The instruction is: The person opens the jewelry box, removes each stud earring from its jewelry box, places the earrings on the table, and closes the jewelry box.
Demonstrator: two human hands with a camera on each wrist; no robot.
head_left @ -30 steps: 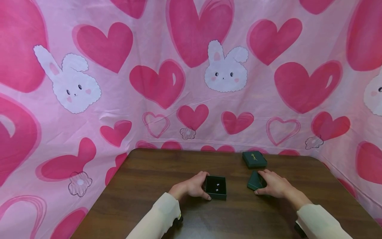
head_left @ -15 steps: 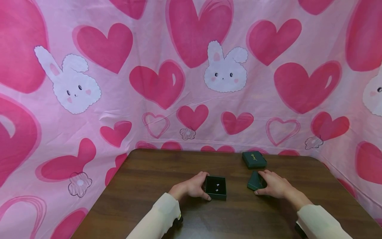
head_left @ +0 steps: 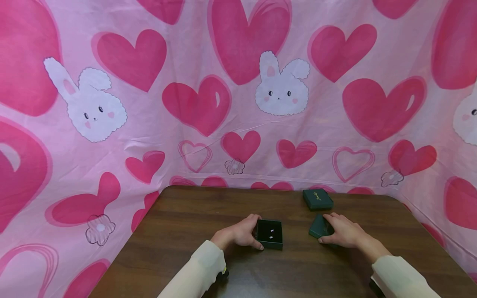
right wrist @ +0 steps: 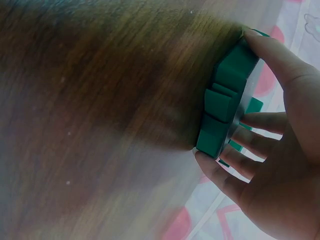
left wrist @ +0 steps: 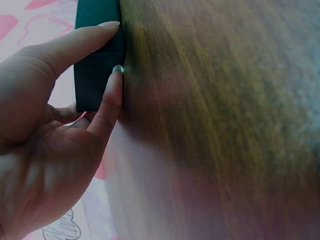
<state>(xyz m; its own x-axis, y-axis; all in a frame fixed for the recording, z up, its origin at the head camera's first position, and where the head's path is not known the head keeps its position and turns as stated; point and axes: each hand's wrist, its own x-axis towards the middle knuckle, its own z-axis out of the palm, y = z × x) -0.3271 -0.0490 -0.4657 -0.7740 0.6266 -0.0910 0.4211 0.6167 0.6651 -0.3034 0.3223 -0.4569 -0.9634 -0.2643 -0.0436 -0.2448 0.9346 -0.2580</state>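
An open dark green jewelry box (head_left: 275, 246) sits on the table with its black lining facing up. Two small silver star-shaped earrings (head_left: 271, 234) rest in it. My left hand (head_left: 244, 231) holds its left side, thumb at the near corner and fingers round the far one. From the left wrist, the box's green side (left wrist: 99, 75) shows between thumb and little finger. To the right, my right hand (head_left: 343, 231) grips a dark green box lid (head_left: 316, 227), set at an angle on the table. A ribbon bow (right wrist: 220, 102) on the lid's side shows in the right wrist view.
Behind the right hand stands a closed dark green box (head_left: 318, 199) with gold lettering, near the back edge. Everything rests on a brown wooden table (head_left: 208, 203). A pink cloth (head_left: 238, 120) with hearts and rabbits hangs around the table.
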